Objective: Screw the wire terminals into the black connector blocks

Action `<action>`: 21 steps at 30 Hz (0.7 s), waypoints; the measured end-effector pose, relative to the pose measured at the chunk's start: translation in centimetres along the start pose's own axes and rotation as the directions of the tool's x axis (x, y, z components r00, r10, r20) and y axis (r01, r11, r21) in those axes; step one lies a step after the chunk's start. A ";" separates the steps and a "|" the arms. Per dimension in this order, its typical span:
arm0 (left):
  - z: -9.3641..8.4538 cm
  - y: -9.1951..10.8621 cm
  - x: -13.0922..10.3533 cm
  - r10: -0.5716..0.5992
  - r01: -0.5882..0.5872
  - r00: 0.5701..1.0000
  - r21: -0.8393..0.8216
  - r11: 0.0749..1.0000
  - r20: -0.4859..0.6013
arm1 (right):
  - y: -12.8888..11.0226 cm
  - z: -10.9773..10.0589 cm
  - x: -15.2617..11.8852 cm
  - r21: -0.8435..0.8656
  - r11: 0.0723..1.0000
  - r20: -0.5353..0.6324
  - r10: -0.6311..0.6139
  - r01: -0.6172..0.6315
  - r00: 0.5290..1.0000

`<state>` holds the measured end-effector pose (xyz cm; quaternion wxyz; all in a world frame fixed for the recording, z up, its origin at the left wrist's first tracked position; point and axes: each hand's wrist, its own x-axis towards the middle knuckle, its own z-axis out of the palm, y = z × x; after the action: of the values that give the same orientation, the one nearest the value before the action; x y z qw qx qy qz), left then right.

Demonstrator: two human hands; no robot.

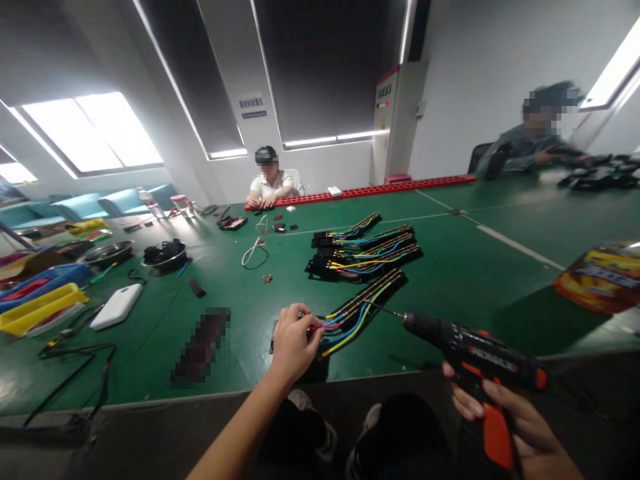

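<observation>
My left hand [296,339] is closed at the near end of a black strip assembly [367,293] with yellow, blue, red and green wires. Its thumb and fingers pinch by a red wire [330,326], and the hand hides the block under it. In my right hand [510,410] is a black and orange cordless drill [475,350], gripped by its handle. The drill's long thin bit [383,308] points left, its tip appearing close to the strips; I cannot tell whether they touch. Several similar wired assemblies [367,253] lie just beyond on the green table [450,260].
Small brass-coloured parts [267,279] and a white cable [250,253] lie ahead. To the left are a white power bank [117,307], metal bowls [165,257] and a yellow tray [43,310]. A snack bag [603,277] stands right. Two people sit across the table.
</observation>
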<state>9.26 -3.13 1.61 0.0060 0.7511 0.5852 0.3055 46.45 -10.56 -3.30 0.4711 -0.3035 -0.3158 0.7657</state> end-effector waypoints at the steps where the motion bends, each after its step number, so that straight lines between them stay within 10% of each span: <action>1: 0.0 0.0 0.0 -0.004 0.004 1.000 -0.001 1.000 0.002 | 0.1 0.0 0.0 0.007 1.000 -0.007 -0.008 0.008 1.000; 21: -0.7 0.3 0.2 -0.022 0.026 0.998 -0.071 0.997 0.051 | 1.4 0.0 0.4 0.030 0.998 -0.017 -0.057 0.058 0.998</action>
<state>9.26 -3.32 2.37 0.0512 0.7507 0.5825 0.3074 45.58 -10.73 -4.45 0.5002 -0.2932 -0.3087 0.7540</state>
